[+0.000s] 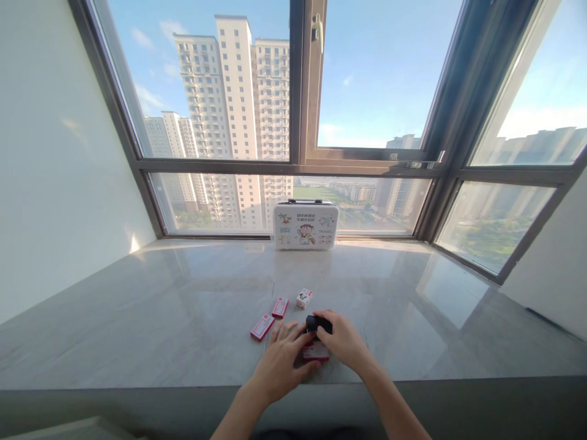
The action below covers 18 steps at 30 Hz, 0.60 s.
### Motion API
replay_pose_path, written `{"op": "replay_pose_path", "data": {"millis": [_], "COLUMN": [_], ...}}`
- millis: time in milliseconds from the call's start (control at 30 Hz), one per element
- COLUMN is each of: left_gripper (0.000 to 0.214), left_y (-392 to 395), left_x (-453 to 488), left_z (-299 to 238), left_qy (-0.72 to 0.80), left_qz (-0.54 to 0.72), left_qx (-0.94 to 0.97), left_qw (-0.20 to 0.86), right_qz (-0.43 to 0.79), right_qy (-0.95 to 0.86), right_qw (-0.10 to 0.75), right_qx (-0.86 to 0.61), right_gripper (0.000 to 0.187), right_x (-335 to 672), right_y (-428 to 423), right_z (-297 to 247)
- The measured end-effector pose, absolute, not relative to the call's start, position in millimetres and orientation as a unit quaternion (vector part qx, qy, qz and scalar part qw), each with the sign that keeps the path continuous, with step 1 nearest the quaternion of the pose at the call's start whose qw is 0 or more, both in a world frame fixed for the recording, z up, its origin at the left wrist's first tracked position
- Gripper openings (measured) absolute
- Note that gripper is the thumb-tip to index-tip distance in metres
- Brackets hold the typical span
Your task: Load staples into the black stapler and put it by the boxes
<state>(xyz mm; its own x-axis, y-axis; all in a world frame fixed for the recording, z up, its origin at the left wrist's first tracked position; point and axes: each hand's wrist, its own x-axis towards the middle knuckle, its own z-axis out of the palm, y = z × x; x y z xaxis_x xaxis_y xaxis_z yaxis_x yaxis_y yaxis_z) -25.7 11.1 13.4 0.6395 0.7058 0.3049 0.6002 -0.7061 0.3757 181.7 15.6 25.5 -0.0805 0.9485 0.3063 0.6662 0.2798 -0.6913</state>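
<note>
My left hand (283, 359) lies on the marble sill with its fingers stretched forward, resting on a small red-and-white box (315, 351). My right hand (343, 341) is curled round a small black object (315, 322) directly above that box. Two flat red boxes (262, 327) (280, 307) lie just left of my hands. A small white carton (303, 298) stands a little farther back.
A white case with cartoon print and a black handle (306, 225) stands against the window at the back of the sill (183, 305). The sill's front edge runs just under my wrists. Window frames (302, 162) close the back and right sides.
</note>
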Motion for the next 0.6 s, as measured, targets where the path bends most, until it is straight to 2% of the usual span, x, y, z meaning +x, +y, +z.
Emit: {"op": "replay_pose_path", "data": {"millis": [133, 200, 267, 367, 433, 500, 600], "left_gripper": [0.058, 0.056, 0.053, 0.050, 0.049, 0.049, 0.046], "left_y": [6, 6, 7, 10, 11, 11, 11], "left_x": [-25, -25, -26, -29, -30, -31, -31], "left_z": [12, 11, 9, 6, 4, 3, 1], "left_qy": [0.379, 0.389, 0.405, 0.421, 0.420, 0.422, 0.432], "left_qz": [0.224, 0.227, 0.231, 0.237, 0.245, 0.261, 0.284], "left_qx": [0.891, 0.886, 0.879, 0.869, 0.865, 0.856, 0.841], "left_qw": [0.113, 0.108, 0.105, 0.111, 0.127, 0.145, 0.164], "right_qz": [0.139, 0.133, 0.177, 0.310, 0.365, 0.404, 0.478], "right_qy": [-0.687, -0.653, -0.586, -0.413, -0.328, -0.286, -0.238], "right_qw": [0.400, 0.447, 0.532, 0.679, 0.724, 0.723, 0.657], "right_qx": [-0.590, -0.596, -0.585, -0.523, -0.485, -0.483, -0.531], "right_gripper": [0.027, 0.020, 0.021, 0.033, 0.038, 0.040, 0.041], "right_x": [155, 150, 153, 173, 196, 222, 258], "right_y": [20, 24, 28, 31, 27, 15, -7], "right_z": [21, 22, 24, 22, 16, 5, -10]}}
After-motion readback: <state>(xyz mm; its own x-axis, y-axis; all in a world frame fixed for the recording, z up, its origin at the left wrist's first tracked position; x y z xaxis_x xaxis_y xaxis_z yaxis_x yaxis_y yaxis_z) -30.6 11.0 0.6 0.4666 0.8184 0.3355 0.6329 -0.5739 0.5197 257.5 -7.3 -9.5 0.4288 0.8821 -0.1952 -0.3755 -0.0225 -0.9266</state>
